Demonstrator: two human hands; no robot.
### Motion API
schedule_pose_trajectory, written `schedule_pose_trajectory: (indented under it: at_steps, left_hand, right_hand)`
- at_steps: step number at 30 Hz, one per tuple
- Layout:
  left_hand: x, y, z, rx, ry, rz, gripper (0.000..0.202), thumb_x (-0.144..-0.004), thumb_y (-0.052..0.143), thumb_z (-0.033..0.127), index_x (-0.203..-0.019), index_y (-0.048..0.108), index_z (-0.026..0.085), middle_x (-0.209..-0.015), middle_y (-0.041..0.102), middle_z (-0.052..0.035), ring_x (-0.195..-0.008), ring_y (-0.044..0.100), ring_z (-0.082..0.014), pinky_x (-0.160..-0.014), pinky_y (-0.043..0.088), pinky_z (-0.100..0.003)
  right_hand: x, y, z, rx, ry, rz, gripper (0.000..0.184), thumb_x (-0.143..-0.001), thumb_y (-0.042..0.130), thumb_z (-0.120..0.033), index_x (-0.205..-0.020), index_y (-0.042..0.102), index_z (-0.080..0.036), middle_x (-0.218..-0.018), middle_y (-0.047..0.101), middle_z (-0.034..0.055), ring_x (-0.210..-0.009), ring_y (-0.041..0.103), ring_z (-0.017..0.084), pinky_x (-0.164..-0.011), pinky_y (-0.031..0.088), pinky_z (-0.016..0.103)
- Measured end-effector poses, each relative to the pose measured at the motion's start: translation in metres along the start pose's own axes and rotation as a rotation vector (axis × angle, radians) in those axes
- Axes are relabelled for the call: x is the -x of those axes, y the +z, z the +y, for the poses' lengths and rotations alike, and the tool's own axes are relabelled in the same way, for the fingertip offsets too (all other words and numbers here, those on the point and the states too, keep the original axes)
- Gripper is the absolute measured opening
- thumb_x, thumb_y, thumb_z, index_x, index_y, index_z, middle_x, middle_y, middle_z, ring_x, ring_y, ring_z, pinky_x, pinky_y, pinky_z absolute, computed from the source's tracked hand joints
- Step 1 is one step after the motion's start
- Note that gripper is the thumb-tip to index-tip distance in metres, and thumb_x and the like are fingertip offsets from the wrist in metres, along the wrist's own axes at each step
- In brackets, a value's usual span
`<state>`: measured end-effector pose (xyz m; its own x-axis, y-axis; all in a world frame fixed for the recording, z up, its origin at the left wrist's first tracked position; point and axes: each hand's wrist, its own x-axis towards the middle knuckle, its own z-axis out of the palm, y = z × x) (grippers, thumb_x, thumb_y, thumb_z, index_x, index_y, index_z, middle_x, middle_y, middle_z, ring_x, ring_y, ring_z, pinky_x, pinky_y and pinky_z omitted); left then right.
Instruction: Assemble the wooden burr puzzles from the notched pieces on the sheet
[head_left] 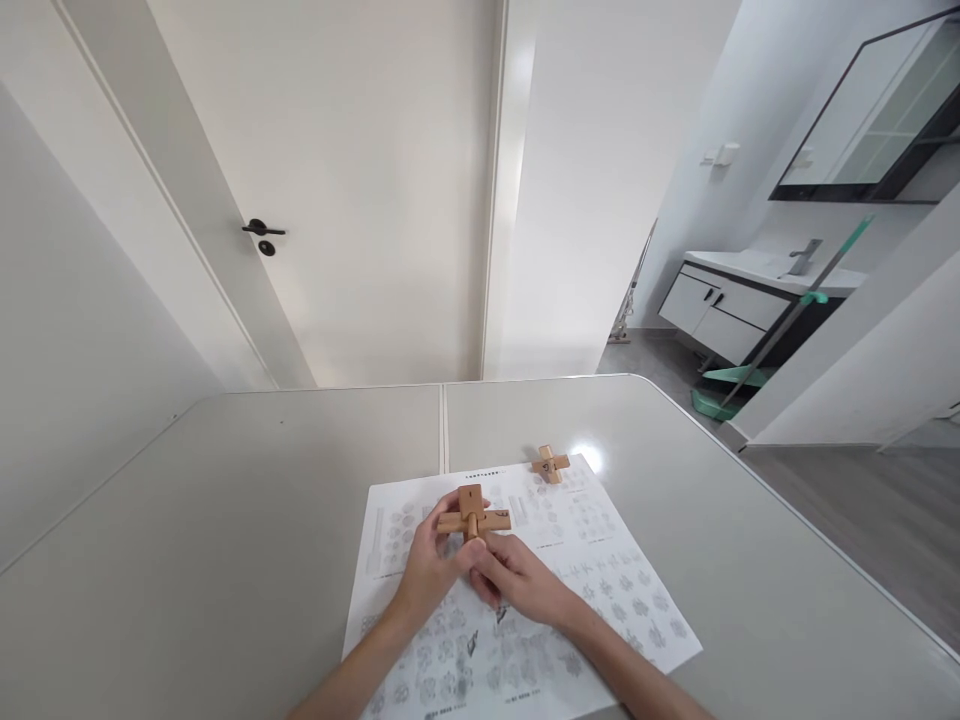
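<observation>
A wooden cross-shaped puzzle (474, 518) of interlocked bars is held just above a printed instruction sheet (615, 590). My left hand (429, 572) grips it from the left and below, fingers curled around its bars. My right hand (517, 580) pinches its lower part from the right. A second, smaller wooden cross puzzle (551, 464) lies on the sheet's far edge, untouched.
The sheet rests on a grey table (225, 530) with a seam down its middle. Behind stand a white door with a black handle (262, 232) and a doorway into a bathroom with a vanity (739, 300) and a green mop (757, 370).
</observation>
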<state>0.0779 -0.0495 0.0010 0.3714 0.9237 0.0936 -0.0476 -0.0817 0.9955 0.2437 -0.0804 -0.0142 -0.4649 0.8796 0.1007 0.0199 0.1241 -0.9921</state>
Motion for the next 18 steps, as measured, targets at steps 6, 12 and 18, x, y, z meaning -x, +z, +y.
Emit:
schedule_pose_trajectory:
  at_steps: [6,12,18]
  left_hand:
    - [-0.002,-0.005,0.001,-0.105,0.024,0.047,0.069,-0.078,0.079,0.048,-0.138,0.057,0.023,-0.137,0.065,-0.0137,-0.128,0.060,-0.0351,-0.111,0.047,-0.048]
    - [-0.003,-0.003,0.001,-0.294,0.046,0.076,0.074,-0.074,0.084,0.038,-0.141,0.054,0.028,-0.142,0.062,-0.0109,-0.132,0.057,-0.0336,-0.113,0.044,-0.050]
    - [-0.002,0.000,0.000,-0.423,0.048,0.033,0.082,-0.072,0.087,0.037,-0.145,0.049,0.031,-0.144,0.059,-0.0104,-0.128,0.059,-0.0334,-0.108,0.048,-0.050]
  right_hand:
    - [0.002,-0.014,0.002,-0.026,-0.009,0.197,0.037,-0.094,0.065,-0.057,-0.096,0.064,-0.021,-0.065,0.051,-0.0048,-0.053,0.045,0.011,-0.051,0.036,0.024]
    - [0.002,-0.035,-0.003,-0.278,-0.018,0.269,0.040,-0.098,0.056,-0.058,-0.115,0.059,-0.021,-0.064,0.058,-0.0045,-0.048,0.048,0.011,-0.049,0.039,0.024]
    - [-0.001,-0.033,0.003,-0.304,0.006,0.283,0.036,-0.096,0.064,-0.055,-0.105,0.061,-0.020,-0.066,0.060,-0.0049,-0.046,0.047,0.009,-0.048,0.038,0.024]
